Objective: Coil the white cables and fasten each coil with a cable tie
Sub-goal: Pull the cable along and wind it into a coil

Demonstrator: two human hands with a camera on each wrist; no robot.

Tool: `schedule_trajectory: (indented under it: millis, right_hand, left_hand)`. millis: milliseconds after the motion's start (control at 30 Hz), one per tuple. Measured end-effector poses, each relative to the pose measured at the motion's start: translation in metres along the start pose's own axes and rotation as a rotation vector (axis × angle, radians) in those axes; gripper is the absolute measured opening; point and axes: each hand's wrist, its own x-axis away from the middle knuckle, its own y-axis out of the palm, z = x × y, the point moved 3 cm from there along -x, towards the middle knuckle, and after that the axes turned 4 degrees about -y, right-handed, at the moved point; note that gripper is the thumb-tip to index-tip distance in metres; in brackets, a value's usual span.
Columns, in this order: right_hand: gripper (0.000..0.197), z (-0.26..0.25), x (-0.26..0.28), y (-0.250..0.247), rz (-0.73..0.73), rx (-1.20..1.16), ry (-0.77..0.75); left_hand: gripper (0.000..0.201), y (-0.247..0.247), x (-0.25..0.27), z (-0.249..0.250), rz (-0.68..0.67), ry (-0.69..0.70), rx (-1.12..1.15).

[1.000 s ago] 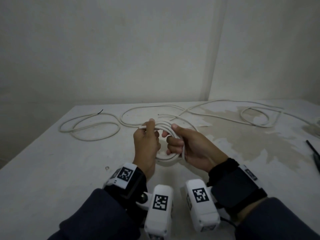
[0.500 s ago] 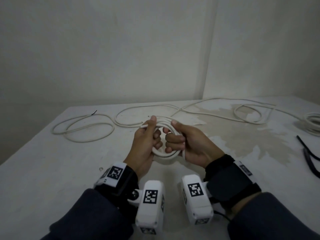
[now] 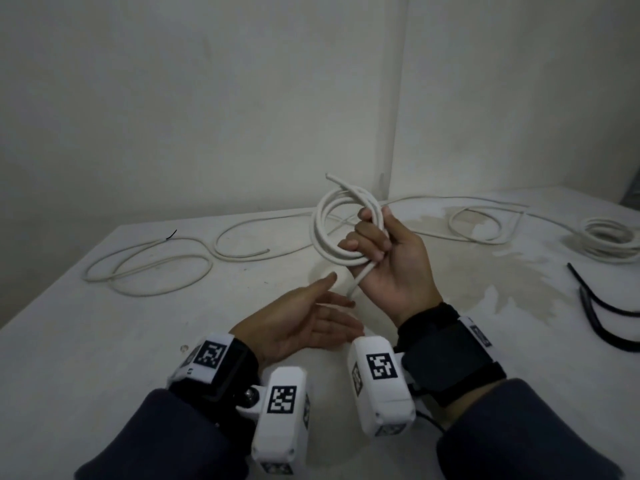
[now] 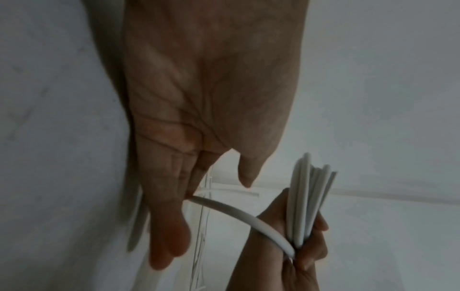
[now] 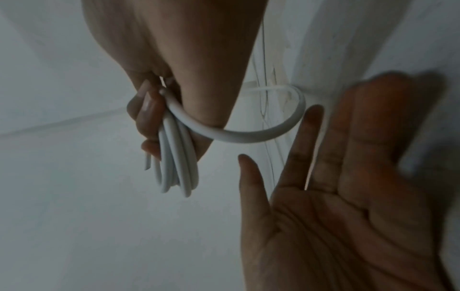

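My right hand (image 3: 375, 245) grips a small coil of white cable (image 3: 323, 233) and holds it upright above the table. In the right wrist view its fingers (image 5: 147, 110) curl round the bundled loops of the coil (image 5: 174, 163). A short free tail (image 3: 358, 280) curves down from that grip toward my left hand (image 3: 311, 315). The left hand lies open, palm up, fingers straight, holding nothing. The left wrist view shows the tail (image 4: 236, 214) ending by the left fingers (image 4: 169, 232); whether they touch is unclear.
A loose white cable (image 3: 149, 268) snakes over the table's left side (image 3: 69, 341). Another long cable (image 3: 485, 233) lies at the back right. A wound white coil (image 3: 609, 240) rests at the far right, with black cable ties (image 3: 595, 306) in front of it.
Both hands gripped the coil low over the table. Now my left hand has let go and opened, and my right hand has raised the coil and turned it upright.
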Motion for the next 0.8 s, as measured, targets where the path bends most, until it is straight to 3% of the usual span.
schedule_trajectory:
  millis: [133,233,333,467,600,800]
  right_hand:
    - [0.032,0.005,-0.001,-0.001,-0.028,-0.034,0.024]
    - [0.033,0.007,-0.001,-0.002,-0.034,-0.021,0.045]
    - [0.035,0.007,-0.002,-0.007,0.001,0.014,0.062]
    - [0.038,0.011,0.000,-0.009,0.053,0.105,0.101]
    - [0.043,0.013,-0.001,-0.013,0.212,0.172,0.069]
    - [0.024,0.011,0.001,-0.022,0.342,0.275,0.044]
  left_hand:
    - [0.042,-0.003,-0.003,0.004,-0.032,0.077,0.321]
    - [0.023,-0.008,-0.006,0.007,0.034,0.174,0.567]
    - [0.024,-0.017,-0.009,0.010,0.094,0.285,0.725]
    - [0.027,-0.029,-0.011,0.012,0.223,0.428,0.760]
    - [0.019,-0.033,-0.004,0.016,0.417,0.604,0.590]
    - [0.018,-0.027,0.003,0.018,0.535,0.683,0.381]
